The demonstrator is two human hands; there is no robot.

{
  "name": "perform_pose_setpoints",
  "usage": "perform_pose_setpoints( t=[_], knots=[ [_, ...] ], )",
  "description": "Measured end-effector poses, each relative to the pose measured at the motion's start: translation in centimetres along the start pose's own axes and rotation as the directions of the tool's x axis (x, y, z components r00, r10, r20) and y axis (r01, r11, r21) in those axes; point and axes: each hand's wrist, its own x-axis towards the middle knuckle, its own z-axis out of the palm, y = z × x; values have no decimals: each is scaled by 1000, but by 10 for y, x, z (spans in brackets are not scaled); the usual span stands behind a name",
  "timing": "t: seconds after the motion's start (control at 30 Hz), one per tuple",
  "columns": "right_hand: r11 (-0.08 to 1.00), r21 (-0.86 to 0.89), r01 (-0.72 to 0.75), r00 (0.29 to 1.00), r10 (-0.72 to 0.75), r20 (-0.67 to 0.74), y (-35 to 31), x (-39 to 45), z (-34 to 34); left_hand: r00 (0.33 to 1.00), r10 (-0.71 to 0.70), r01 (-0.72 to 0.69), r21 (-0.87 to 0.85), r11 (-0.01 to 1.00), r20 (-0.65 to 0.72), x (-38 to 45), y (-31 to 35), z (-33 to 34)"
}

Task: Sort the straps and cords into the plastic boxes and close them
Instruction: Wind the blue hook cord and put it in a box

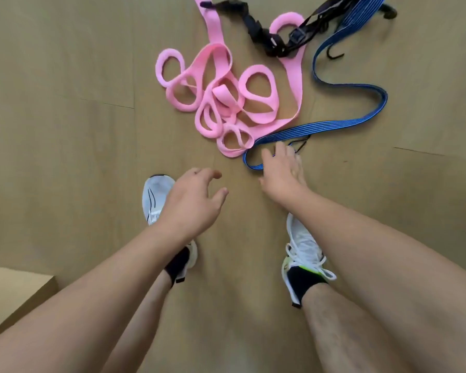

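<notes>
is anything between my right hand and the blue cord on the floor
Nothing visible. The right hand is already over the near loop of the blue cord, fingers reaching onto it. The pink strap lies just beside that loop, not across it.

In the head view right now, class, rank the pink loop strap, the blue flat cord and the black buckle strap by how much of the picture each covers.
1. pink loop strap, the widest heap.
2. blue flat cord, long but thin.
3. black buckle strap, cut off by the top edge and farther away, so its true size is unsure.
</notes>
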Motion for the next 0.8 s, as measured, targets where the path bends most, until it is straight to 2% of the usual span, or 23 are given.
perform_pose_setpoints(
  t=[0.1, 0.17, 0.23, 0.33, 0.47, 0.63, 0.7, 0.8],
  knots=[
    [991, -114, 72, 997, -74, -14, 0, 4, 11, 1000, 9, -9, 2, 1000, 14, 5, -8, -2],
    [994, -71, 87, 995, -83, 56, 0, -13, 7, 999, 14, -15, 14, 1000, 42, -2, -6, -8],
    [987, 161, 8, 992, -28, 121, -3, -46, -7, 996, 19, -23, 37, 999, 90, -16, 2, -19],
    [856, 495, -147, 981, 63, 182, -3, -106, -48, 981, 68, -78, 49, 996, 182, -46, 30, -46],
    [623, 767, -152, 987, 130, 91, 2, -186, -136, 945, 213, -231, 43, 972, 249, -99, 92, -91],
    [367, 930, -5, 982, 180, -65, 13, -293, -277, 835, 472, -485, -28, 874, 283, -185, 193, -154],
    [335, 941, 42, 967, 223, -123, 24, -337, -328, 825, 507, -515, -35, 856, 252, -220, 231, -180],
    [288, 944, 162, 937, 255, -239, 47, -406, -397, 845, 504, -519, 50, 853, 179, -272, 278, -217]
  ],
)
